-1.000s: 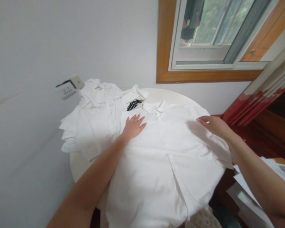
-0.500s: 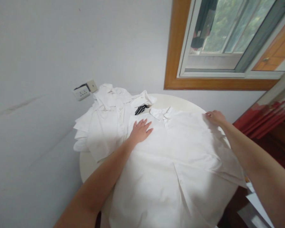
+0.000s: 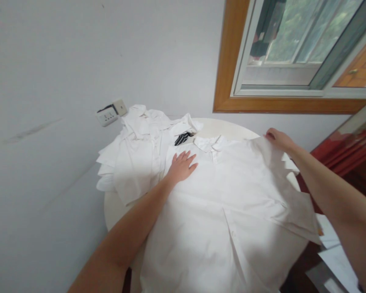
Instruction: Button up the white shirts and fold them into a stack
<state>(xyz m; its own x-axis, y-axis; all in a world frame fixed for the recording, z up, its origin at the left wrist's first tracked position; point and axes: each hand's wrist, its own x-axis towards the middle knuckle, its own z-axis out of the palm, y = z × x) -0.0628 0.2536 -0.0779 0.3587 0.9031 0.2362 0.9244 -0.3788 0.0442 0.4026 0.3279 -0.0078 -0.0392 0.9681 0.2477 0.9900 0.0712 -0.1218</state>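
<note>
A white collared shirt (image 3: 207, 240) lies spread over a round white table, its collar toward the wall and its lower part running down toward me. My left hand (image 3: 183, 166) rests flat on the shirt near its left shoulder, fingers apart. At the far right shoulder, my right hand (image 3: 276, 138) pinches the shirt's edge and holds it slightly raised. Left of the shirt sits a pile of folded white shirts (image 3: 137, 158). A black-and-white striped piece of cloth (image 3: 182, 138) shows between the pile and the collar.
The round table (image 3: 228, 127) stands against a white wall with a power socket (image 3: 107, 116). A wood-framed window (image 3: 280, 105) is at the upper right, and a red curtain (image 3: 338, 156) hangs beside it. White papers (image 3: 338, 264) lie low at the right.
My right hand has moved slightly up and right, lifting and stretching the shirt's shoulder edge. My left hand stays flat in the same place on the shirt.
</note>
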